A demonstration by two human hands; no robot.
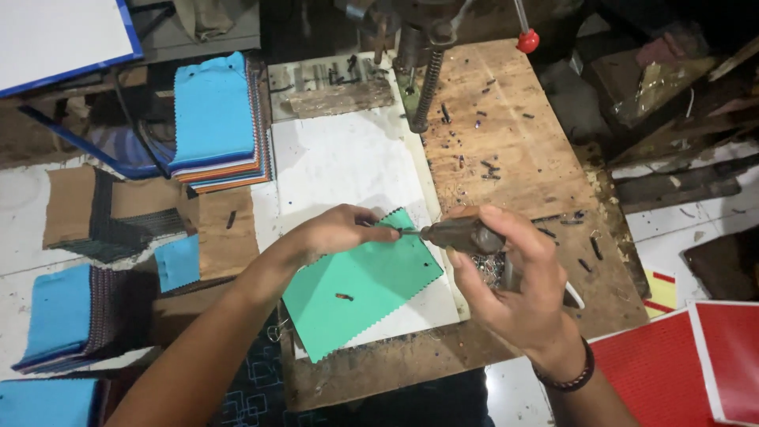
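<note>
- Left hand [336,231] pinched shut on the top corner of a green fabric swatch [360,283] with pinked edges, lying flat on a white sheet [340,162] over the wooden tabletop [514,150].
- Right hand [514,277] gripped around a dark-handled awl-like tool [458,234], thin tip touching the pinched corner beside the left fingertips.
- Risk of a pricked fingertip: point very near the pinch.
- Risk of a torn or off-place hole if swatch shifts under the push.
- Small dark scrap [345,297] loose on the swatch; stacks of blue swatches [215,119] well apart.
</note>
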